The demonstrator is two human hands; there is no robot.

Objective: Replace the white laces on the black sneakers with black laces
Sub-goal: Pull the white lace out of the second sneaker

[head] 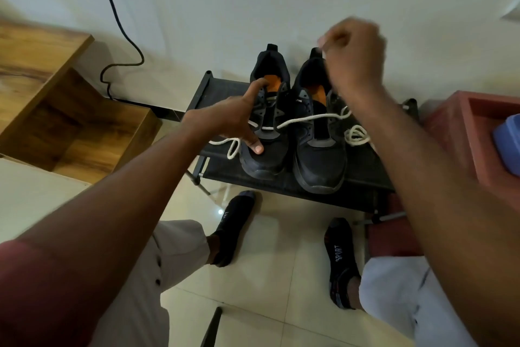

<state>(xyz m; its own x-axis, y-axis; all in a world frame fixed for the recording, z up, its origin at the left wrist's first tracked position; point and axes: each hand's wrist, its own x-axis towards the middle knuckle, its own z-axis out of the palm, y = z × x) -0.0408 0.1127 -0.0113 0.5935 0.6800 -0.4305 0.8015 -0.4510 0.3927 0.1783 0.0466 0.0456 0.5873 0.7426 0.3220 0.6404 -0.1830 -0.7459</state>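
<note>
Two black sneakers stand side by side on a low black rack [323, 189], toes toward me. My left hand [239, 118] rests spread over the left sneaker [267, 149], thumb on its toe and forefinger at its collar. A white lace [306, 119] runs from that sneaker's lowest eyelets across the right sneaker [318, 155]. My right hand [353, 54] is raised above the right sneaker's heel and pinches the lace's far end. A loose white lace coil [356, 135] lies to the right of the right sneaker. No black lace is visible.
A wooden shelf unit [56, 110] stands at the left. A red box [472, 132] with a blue object [508, 144] sits at the right. A black cable [118, 23] hangs from wall sockets. My socked feet [233, 228] rest on the tiled floor in front of the rack.
</note>
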